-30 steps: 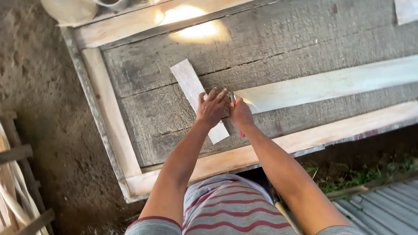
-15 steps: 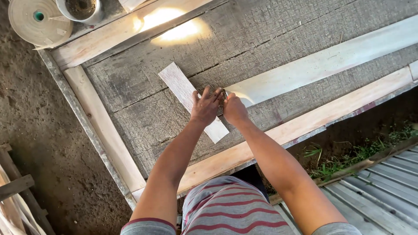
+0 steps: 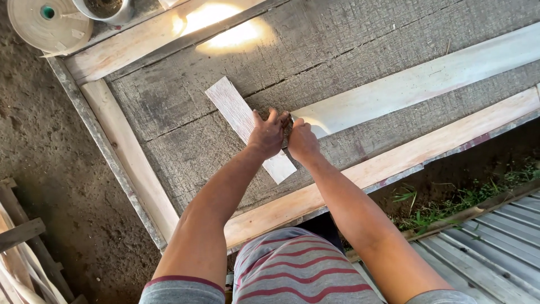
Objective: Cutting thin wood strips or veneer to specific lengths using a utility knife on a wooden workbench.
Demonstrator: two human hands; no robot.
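Weathered grey planks of a workbench (image 3: 169, 112), framed by pale battens, fill the view. I see my left hand (image 3: 267, 135) pressed flat on a short pale wood strip (image 3: 233, 107) lying diagonally at mid-bench. My right hand (image 3: 302, 141) is curled beside it at the near end of a long pale board (image 3: 422, 84); whether it pinches anything, I cannot tell. Firm downward pressure should keep the strip from sliding.

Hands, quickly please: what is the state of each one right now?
Left hand: palm down, pressing on the short pale wood strip.
Right hand: closed at the end of the long pale board; whether it holds something cannot be told.
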